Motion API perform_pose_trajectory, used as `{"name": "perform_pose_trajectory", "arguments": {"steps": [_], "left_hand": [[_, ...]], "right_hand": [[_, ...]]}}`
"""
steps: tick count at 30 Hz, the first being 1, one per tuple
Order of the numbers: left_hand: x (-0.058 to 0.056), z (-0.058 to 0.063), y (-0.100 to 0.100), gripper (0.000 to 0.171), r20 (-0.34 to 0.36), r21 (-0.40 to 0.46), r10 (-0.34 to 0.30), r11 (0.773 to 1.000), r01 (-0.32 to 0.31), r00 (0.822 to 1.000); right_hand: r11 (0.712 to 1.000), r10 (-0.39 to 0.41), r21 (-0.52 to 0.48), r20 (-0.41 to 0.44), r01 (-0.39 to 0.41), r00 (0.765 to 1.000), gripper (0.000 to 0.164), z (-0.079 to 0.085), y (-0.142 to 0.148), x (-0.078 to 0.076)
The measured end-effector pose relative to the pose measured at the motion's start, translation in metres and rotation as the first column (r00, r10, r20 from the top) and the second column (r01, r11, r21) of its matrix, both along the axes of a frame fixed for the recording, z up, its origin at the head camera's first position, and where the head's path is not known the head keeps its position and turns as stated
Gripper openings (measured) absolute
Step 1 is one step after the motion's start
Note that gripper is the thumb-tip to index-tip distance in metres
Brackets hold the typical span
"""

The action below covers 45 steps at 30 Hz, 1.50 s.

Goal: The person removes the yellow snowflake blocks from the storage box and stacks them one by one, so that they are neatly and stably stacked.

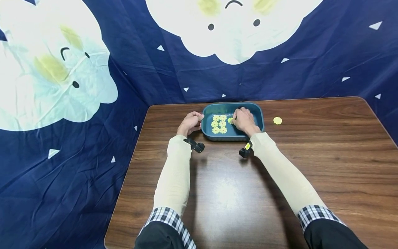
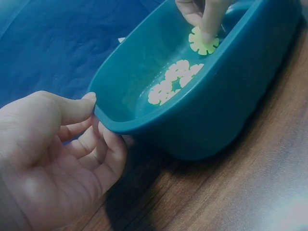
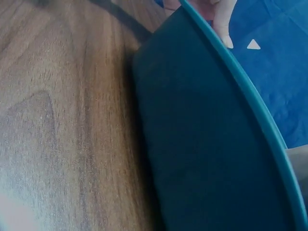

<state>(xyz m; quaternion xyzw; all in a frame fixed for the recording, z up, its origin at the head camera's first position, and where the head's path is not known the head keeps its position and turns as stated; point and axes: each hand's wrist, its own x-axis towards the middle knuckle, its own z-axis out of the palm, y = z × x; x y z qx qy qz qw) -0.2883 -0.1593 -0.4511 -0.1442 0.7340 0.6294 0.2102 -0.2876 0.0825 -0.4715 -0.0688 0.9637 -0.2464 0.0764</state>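
Wood-grained tabletop [image 1: 326, 148] bears a yellow disc [image 1: 277, 120] only the head view shows. The left hand [image 2: 60, 149] pinches the basin [image 2: 216, 115] rim; inside, the right hand [image 1: 244, 121] pinches a greenish disc [image 2: 202, 44] at its fingertips.

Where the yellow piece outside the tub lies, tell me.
In the head view, the yellow piece lies on the wooden tabletop, to the right of the teal tub and apart from it.

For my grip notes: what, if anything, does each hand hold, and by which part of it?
The left hand pinches the teal tub by its left rim; the right hand pinches a yellow-green flower-shaped disc by its edge.
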Motion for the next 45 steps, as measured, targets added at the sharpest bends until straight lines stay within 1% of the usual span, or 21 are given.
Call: {"name": "perform_pose_trajectory", "arguments": {"steps": [4, 7, 13, 21, 23, 37, 40, 45], "left_hand": [[0.001, 0.000, 0.000, 0.011, -0.001, -0.004, 0.003, 1.000, -0.003, 1.000], [0.001, 0.000, -0.001, 0.010, -0.001, -0.004, 0.005, 1.000, -0.005, 1.000], [0.002, 0.002, 0.000, 0.010, 0.003, 0.002, 0.011, 1.000, -0.011, 1.000], [0.003, 0.002, 0.000, 0.010, 0.002, 0.008, 0.010, 1.000, -0.010, 1.000], [0.003, 0.002, 0.001, 0.010, 0.000, 0.004, 0.011, 1.000, -0.011, 1.000], [0.003, 0.001, 0.001, 0.010, 0.004, 0.013, 0.010, 1.000, -0.010, 1.000], [0.003, 0.001, 0.001, 0.010, 0.003, 0.010, 0.013, 1.000, -0.013, 1.000], [0.002, 0.001, 0.001, 0.011, 0.000, 0.002, 0.017, 1.000, -0.017, 1.000]], "right_hand": [[0.999, -0.004, -0.049, -0.018, 0.003, 1.000, 0.019, 0.001, 0.001, 0.001], [0.992, -0.015, -0.125, -0.024, 0.012, 1.000, 0.018, 0.000, 0.004, 0.002], [0.961, -0.042, -0.275, -0.012, 0.037, 0.999, 0.020, 0.002, 0.008, 0.004], [0.913, -0.086, -0.402, -0.036, 0.064, 0.996, 0.018, 0.012, 0.012, 0.010], [0.904, -0.094, -0.423, -0.038, 0.069, 0.995, 0.018, 0.013, 0.012, 0.011], [0.858, -0.168, -0.501, -0.065, 0.114, 0.984, 0.021, 0.021, 0.020, 0.012], [0.856, -0.184, -0.502, -0.069, 0.125, 0.981, 0.023, 0.022, 0.023, 0.012], [0.842, -0.199, -0.522, -0.070, 0.134, 0.978, 0.024, 0.025, 0.028, 0.012]]}}
